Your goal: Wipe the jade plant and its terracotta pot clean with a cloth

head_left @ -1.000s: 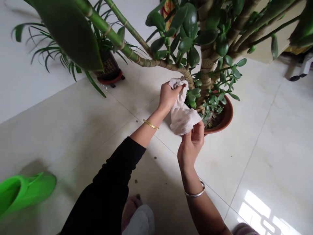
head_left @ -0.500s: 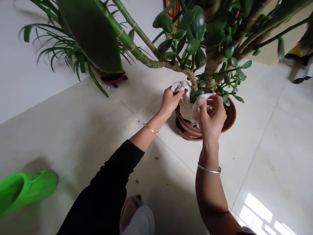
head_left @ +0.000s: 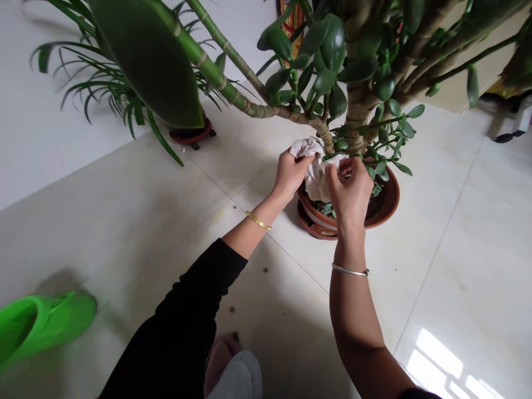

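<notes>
A crumpled white cloth (head_left: 315,176) hangs between my two hands, just above the near side of a reddish-brown plant pot (head_left: 386,208). My left hand (head_left: 291,173) grips its bunched upper left end. On the right, my right hand (head_left: 351,188) pinches the other end with bent fingers. Behind the cloth rise the thick ringed stems of a jade plant (head_left: 356,122), with glossy rounded green leaves (head_left: 328,44). Soil and small leaves show inside the pot, partly hidden by my right hand and the cloth. The pot stands in a saucer (head_left: 318,230).
A large dark leaf (head_left: 149,61) hangs close at upper left. Behind it, a long-leafed plant (head_left: 120,88) stands in another pot near the wall. A bright green container (head_left: 50,321) is at lower left. Small dark bits (head_left: 265,270) dot the tiled floor (head_left: 187,260).
My right hand has moved a little left, nearer to my left hand, and the cloth between them is more bunched. My left hand stays almost where it was.
</notes>
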Available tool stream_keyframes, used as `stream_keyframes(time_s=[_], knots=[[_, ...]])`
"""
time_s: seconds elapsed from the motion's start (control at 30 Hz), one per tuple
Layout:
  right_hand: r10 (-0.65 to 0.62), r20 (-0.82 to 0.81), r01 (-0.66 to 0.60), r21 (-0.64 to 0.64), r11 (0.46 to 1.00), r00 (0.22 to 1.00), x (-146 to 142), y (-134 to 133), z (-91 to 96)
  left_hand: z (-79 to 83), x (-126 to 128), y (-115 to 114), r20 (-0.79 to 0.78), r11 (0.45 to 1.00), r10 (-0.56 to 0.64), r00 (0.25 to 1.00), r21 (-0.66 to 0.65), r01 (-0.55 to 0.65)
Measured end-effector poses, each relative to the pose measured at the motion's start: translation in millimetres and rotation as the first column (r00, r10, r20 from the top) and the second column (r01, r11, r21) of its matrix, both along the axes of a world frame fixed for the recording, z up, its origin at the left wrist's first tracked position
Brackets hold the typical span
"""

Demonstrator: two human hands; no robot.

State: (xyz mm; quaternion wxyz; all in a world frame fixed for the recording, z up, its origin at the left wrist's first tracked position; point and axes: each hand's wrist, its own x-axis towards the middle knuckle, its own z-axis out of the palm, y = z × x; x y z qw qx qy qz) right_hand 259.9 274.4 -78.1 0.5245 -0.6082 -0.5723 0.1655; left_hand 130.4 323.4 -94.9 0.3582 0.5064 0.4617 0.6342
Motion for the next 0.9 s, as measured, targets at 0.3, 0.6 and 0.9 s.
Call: stream_keyframes(time_s=[0.3,0.6,0.9], knots=[[0.037,-0.08,-0.041,-0.046,0.998,0.996,-1.3,4.2,4.6,-1.7,1.4,1.0,0.019,0.999,0.026,0.999,-0.032,-0.026],[0.208,-0.22,-0.236,-0.108,0.966,0.953,11.8,6.6,-0.5,-5.8,-0.1,4.4,0.025,0.997,0.063,0.998,-0.041,-0.062],[0.054,-0.114,-0.061,-0.06,0.996,0.992,0.0,6.7,9.7,-1.2,4.4,1.8,0.03,0.999,0.039,0.999,-0.019,-0.039]])
